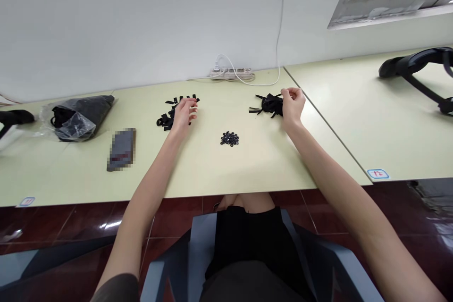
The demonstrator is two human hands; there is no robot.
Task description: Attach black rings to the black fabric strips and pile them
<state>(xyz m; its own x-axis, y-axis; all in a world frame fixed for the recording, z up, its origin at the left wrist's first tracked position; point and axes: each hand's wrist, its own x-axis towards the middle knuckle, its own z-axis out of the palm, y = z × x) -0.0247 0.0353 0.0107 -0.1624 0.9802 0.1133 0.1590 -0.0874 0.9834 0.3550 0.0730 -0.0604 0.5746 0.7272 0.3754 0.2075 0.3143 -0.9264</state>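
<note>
Two items, a black bag [97, 108] wrapped in clear plastic and a blurred grey rectangular object [121, 149], lie left of my left hand [183, 114], its fingers loosely parted over short black strips [165, 121] on the pale-yellow table [205, 172]. Midway, the head view shows me heaped small black rings [230, 138]; beyond, my right hand [293, 105] curls its fingers at a tangled black strip bundle [272, 104], whether gripping I cannot tell, left of a blue-bordered label [378, 174] reading "12".

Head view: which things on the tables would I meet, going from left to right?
Black object at the edge, plastic bag, pixelated dark object, black strips by the left hand, small black rings, black strips by the right hand, black frame.
</note>
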